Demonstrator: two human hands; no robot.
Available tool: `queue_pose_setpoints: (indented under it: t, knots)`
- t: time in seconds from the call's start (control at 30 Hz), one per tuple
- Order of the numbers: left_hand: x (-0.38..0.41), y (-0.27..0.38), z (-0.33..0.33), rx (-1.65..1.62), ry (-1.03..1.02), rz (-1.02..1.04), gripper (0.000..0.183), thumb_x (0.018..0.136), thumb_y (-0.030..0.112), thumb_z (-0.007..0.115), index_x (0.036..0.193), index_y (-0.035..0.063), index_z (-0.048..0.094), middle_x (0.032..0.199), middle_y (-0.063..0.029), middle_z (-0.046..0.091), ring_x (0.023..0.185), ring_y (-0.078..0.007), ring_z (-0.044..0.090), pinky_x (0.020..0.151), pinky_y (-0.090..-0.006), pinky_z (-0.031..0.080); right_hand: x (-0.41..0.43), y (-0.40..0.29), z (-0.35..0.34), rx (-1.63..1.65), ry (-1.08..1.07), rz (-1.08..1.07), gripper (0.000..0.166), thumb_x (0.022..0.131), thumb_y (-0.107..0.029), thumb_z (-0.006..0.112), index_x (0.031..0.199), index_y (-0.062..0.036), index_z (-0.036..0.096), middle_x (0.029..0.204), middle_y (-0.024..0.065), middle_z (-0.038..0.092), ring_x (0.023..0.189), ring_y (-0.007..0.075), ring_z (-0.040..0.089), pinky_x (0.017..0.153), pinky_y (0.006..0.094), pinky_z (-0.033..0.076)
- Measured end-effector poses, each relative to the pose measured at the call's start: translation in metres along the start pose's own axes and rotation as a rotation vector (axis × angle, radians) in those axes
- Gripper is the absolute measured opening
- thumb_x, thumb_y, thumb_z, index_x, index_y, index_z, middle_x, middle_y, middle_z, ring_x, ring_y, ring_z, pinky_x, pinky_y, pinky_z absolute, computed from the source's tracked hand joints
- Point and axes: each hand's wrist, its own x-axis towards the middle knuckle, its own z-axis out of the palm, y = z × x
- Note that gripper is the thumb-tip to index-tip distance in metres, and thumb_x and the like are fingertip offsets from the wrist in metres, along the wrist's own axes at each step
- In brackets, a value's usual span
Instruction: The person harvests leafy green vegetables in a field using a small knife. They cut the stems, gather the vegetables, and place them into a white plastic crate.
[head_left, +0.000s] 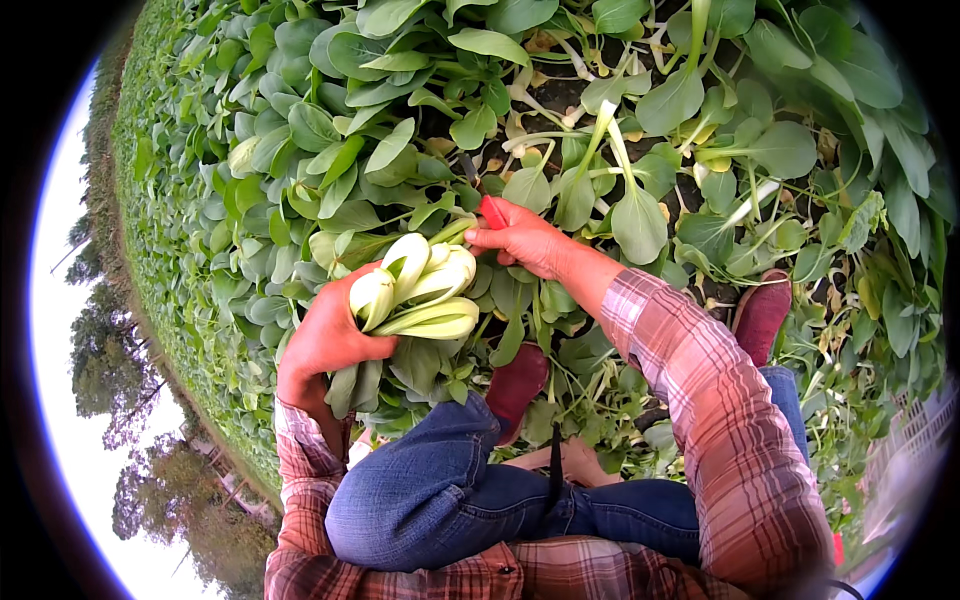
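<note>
Several heads of bok choy are bunched in my left hand, their pale stem bases turned up and to the right, their leaves hanging below. My right hand is closed around the red handle of a tool, which looks like a knife; its dark blade points up among the leaves and is partly hidden. The thumb of that hand is at a green stalk beside the bunch; whether it pinches the stalk, I cannot tell.
Dense growing bok choy spreads ahead and to the left. Loose leaves and cut stalks lie on dark soil at the upper right. My red shoes stand among the greens. A pale plastic crate is at the right edge, with trees far left.
</note>
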Motion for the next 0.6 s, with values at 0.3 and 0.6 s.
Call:
queue_pose_setpoints:
  t: [0.3, 0.6]
  knots:
    - [-0.008, 0.000, -0.011, -0.420, 0.148, 0.056, 0.072, 0.058, -0.001, 0.078, 0.123, -0.0001, 0.049, 0.111, -0.0063, 0.061, 0.102, -0.0162, 0.058, 0.091, -0.0313, 0.046, -0.032, -0.053, -0.053, -0.015, 0.138, -0.171, 0.039, 0.074, -0.018, 0.073, 0.107, -0.0067, 0.057, 0.081, -0.0026, 0.055, 0.063, 0.0062, 0.046, 0.052, 0.0192, 0.034]
    - [0.007, 0.010, -0.006, -0.553, 0.385, 0.168, 0.066, 0.064, 0.002, 0.081, 0.123, -0.0011, 0.051, 0.116, -0.0086, 0.060, 0.104, -0.0180, 0.058, 0.093, -0.0314, 0.044, -0.071, -0.112, -0.030, -0.239, -0.286, -0.123, 0.046, 0.064, -0.011, 0.077, 0.107, -0.0049, 0.061, 0.091, 0.0015, 0.063, 0.080, 0.0086, 0.060, 0.068, 0.0197, 0.047]
